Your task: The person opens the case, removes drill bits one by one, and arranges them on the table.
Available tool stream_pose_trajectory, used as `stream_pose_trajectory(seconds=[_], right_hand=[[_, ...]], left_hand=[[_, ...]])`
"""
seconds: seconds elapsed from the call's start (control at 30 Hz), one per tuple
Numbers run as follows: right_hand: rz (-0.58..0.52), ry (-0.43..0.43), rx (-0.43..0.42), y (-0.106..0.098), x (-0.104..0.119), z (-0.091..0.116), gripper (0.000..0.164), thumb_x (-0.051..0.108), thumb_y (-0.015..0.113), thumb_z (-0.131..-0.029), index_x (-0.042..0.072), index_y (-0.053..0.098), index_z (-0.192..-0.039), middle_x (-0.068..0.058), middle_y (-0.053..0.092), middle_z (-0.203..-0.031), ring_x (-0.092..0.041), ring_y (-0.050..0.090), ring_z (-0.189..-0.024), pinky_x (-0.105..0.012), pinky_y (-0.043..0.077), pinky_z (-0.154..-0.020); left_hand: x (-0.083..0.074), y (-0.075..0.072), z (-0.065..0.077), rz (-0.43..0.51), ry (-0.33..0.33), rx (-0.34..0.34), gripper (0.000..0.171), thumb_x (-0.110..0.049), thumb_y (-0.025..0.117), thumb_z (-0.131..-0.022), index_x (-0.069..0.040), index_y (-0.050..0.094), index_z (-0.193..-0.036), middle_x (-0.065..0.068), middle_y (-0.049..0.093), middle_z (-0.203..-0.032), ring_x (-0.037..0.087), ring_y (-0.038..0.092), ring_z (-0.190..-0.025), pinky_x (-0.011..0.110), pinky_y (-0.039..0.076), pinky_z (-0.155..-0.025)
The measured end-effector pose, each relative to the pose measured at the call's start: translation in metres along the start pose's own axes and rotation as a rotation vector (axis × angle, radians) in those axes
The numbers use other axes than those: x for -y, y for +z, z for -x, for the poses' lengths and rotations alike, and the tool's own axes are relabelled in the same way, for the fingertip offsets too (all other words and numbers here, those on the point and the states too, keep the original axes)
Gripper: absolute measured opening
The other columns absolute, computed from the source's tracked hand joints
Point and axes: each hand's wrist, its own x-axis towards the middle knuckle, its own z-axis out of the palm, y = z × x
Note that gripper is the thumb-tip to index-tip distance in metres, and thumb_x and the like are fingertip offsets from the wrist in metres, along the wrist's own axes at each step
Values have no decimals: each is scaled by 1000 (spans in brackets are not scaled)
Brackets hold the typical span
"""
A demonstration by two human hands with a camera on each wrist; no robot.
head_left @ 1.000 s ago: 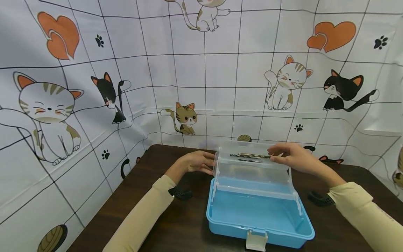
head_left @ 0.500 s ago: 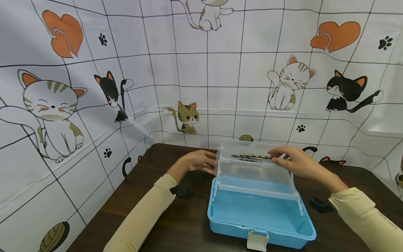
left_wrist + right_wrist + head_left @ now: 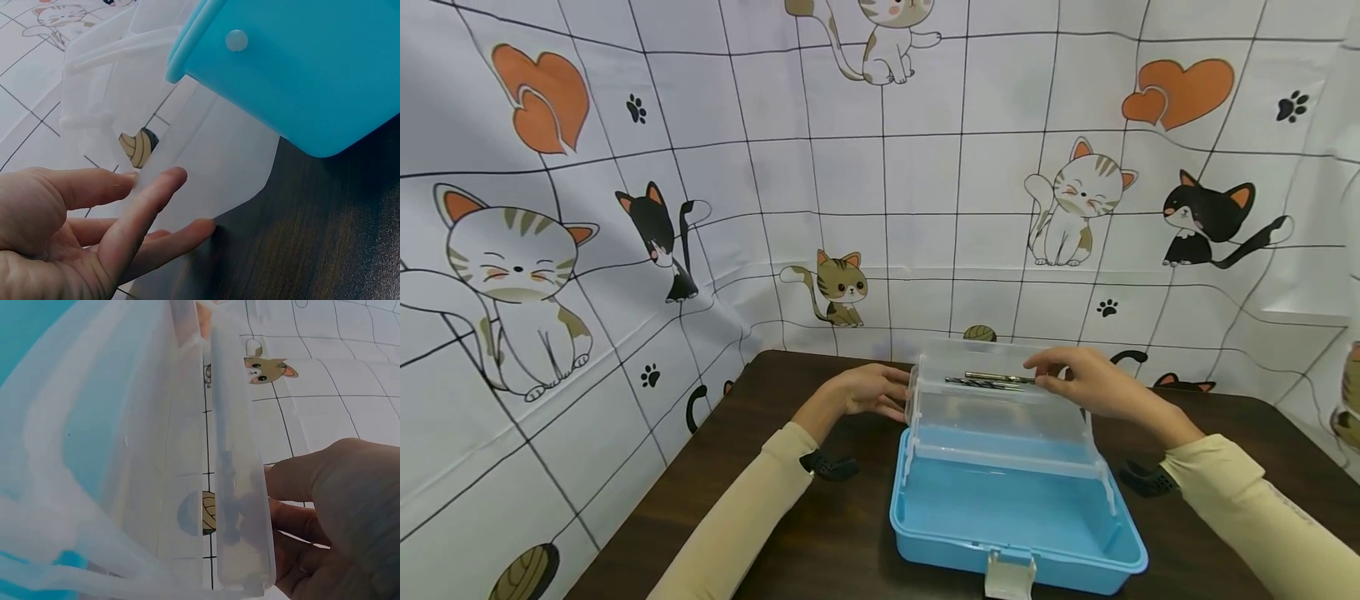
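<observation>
A light blue toolbox (image 3: 1000,508) stands with its lid up; a see-through tray (image 3: 992,408) is raised above its base. Several drill bits, dark ones (image 3: 985,383) and a gold-coloured drill bit (image 3: 998,377), lie across the top of the tray in the head view. My right hand (image 3: 1097,385) pinches the right end of the gold-coloured bit between thumb and forefinger. Seen from the right wrist, the fingertips (image 3: 275,481) are partly hidden behind the tray's cloudy wall. My left hand (image 3: 871,390) touches the tray's left end with fairly straight fingers (image 3: 165,187).
The toolbox's white latch (image 3: 1010,575) hangs down at its front. Beneath is a dark wooden table (image 3: 835,533), bounded at the back and left by a white grid sheet (image 3: 925,175) printed with cats and hearts.
My right hand has shifted slightly left with the gold-coloured bit, and the drill bits now lie closer together. My left hand keeps its place at the tray.
</observation>
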Motion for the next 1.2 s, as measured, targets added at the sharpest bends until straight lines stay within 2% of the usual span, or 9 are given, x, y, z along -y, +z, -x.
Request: stream_pose_trajectory(seconds=[0.1,0.2,0.27,0.57,0.77,0.9,1.07,1.2], right_hand=[[-18,-34,-13,3,0,-2,23,-1,69,-95,-1,71,-118,0,68,-96,-15,61,-84,-29,53,-63],[-26,-46,-4,5,-1,-3,23,-4,69,-94,-2,72,-117,-5,71,-102,-18,63,-88,-32,56,-67],[-25,-39,9,5,1,-3,25,-6,68,-94,-3,71,-118,-7,72,-107,-20,64,-92,-35,57,-72],[-77,27,73,-1,4,-5,30,-8,68,-93,-4,69,-123,-3,70,-102,-23,66,-95,-43,60,-82],[-68,18,110,-2,4,-8,29,-7,68,-94,1,71,-122,-7,72,-109,-25,68,-98,-47,60,-84],[-65,-7,140,-4,3,-10,29,-7,68,-93,2,73,-120,-9,72,-116,-25,69,-99,-42,61,-80],[-47,-4,162,-3,2,-13,30,-8,70,-91,3,74,-119,-7,73,-109,-21,69,-91,-31,59,-69],[-27,-21,174,-2,3,-16,34,-13,69,-89,4,76,-117,-3,72,-102,-19,68,-84,-28,57,-61]], left_hand=[[1,0,-1,-2,11,8,51,2,62,-100,5,46,-148,24,62,-126,40,68,-104,45,60,-88],[2,-1,-2,-9,19,20,52,1,64,-99,5,46,-148,23,63,-126,41,68,-104,46,59,-88],[3,-1,-3,-9,20,23,53,1,65,-99,5,46,-148,23,63,-126,41,68,-104,46,59,-89],[1,0,-2,-3,15,23,52,2,64,-99,5,46,-148,23,62,-126,41,68,-106,46,59,-90],[-1,3,0,-12,13,21,50,1,63,-100,5,47,-147,23,63,-125,41,68,-105,46,59,-89],[-1,3,0,-13,12,16,51,2,63,-100,5,47,-147,23,63,-125,41,68,-105,46,59,-89],[-1,3,1,-15,11,16,51,1,64,-99,5,46,-147,23,63,-125,41,68,-105,46,60,-88],[-1,4,2,-22,16,21,52,0,65,-99,6,46,-147,23,63,-125,40,68,-104,45,60,-88]])
